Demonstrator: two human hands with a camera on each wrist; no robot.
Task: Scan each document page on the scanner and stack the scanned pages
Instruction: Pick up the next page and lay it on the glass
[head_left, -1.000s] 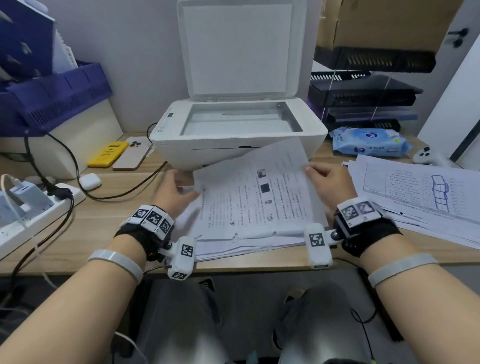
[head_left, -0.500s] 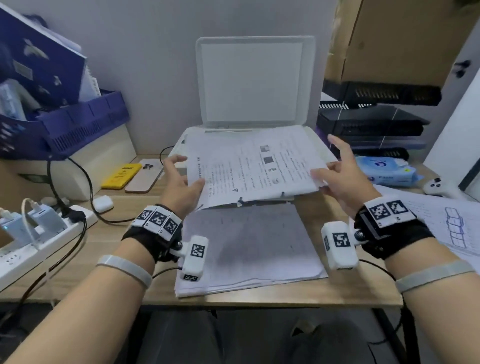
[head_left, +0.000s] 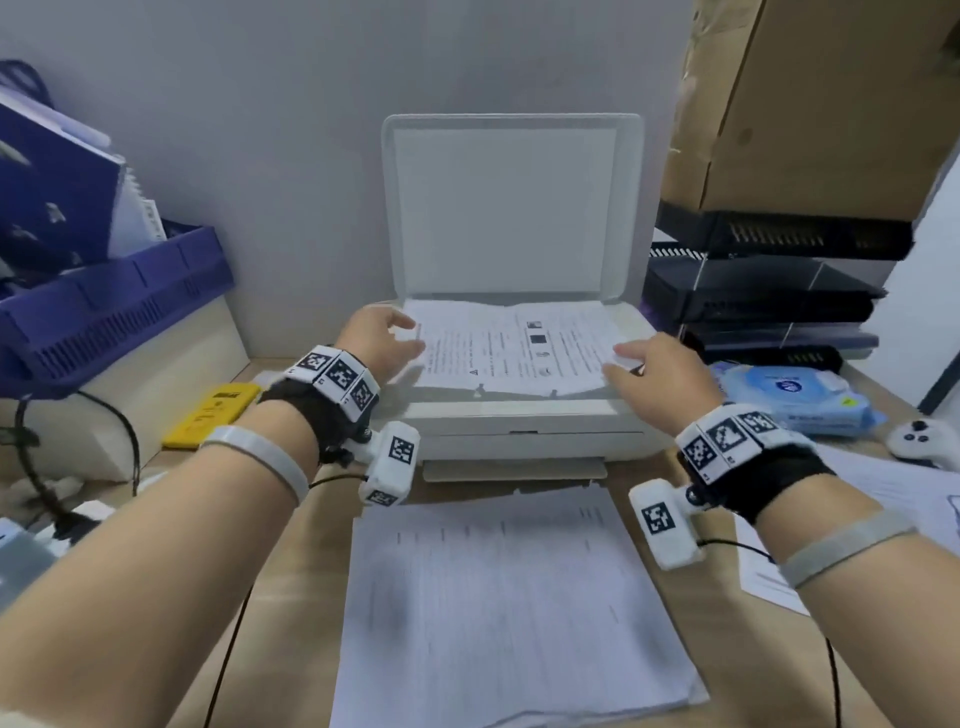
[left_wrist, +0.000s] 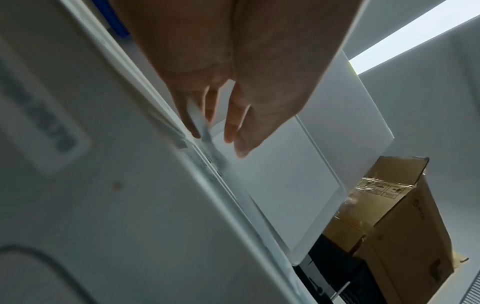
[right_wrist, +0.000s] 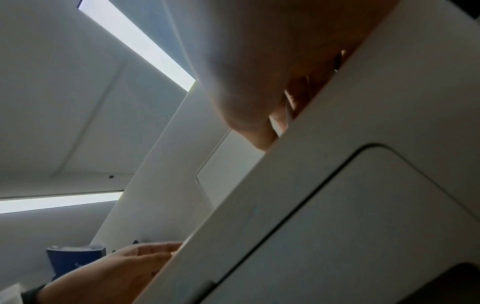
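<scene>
A wooden surface (head_left: 291, 551) against a pale wall carries the white scanner (head_left: 519, 421), whose lid (head_left: 511, 208) stands raised. The left hand (head_left: 376, 338) rests at the left edge of the page (head_left: 514, 353), with straight, loosely spread fingers (left_wrist: 233, 123); a thin white edge seems to pass between two of them, though a firm pinch cannot be confirmed. The right hand (head_left: 657, 374) is laid at the page's right edge with the fingers extended; whether the edge is nipped there cannot be told.

The page lies printed side up over the scanner glass, its long axis running left to right across the bed and its text lines parallel to the front edge. If it is left face up, a blank side would probably be scanned. Its front edge looks slightly raised, so a skewed or creased scan seems likely if the lid is lowered before the sheet is flattened and squared. A draught from the closing lid could also shift it.

Nearer the person, a paper stack (head_left: 509, 608) lies on the surface, and more loose sheets (head_left: 769, 582) sit to the right.
</scene>
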